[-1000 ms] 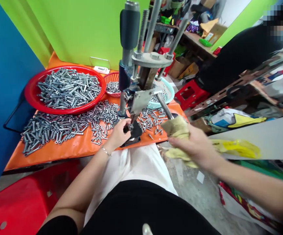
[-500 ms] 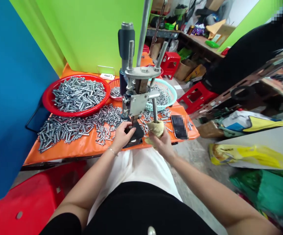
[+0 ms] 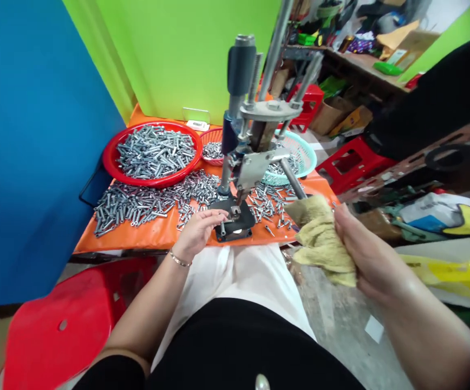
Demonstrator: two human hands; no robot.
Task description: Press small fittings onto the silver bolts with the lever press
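With our right hand (image 3: pixel 369 254) at its cloth (image 3: pixel 324 238), the lever (image 3: pixel 294 179) has swung outward, likely freeing the press base (image 3: pixel 245 221), where our left hand (image 3: pixel 194 234) has narrowed fingers (image 3: pixel 210 215) at a metal bolt (image 3: pixel 223 229), either grip unclear.

One press (image 3: pixel 255 169), one basin (image 3: pixel 157 183), two baskets (image 3: pixel 310 156), seemingly three stools (image 3: pixel 76 311).
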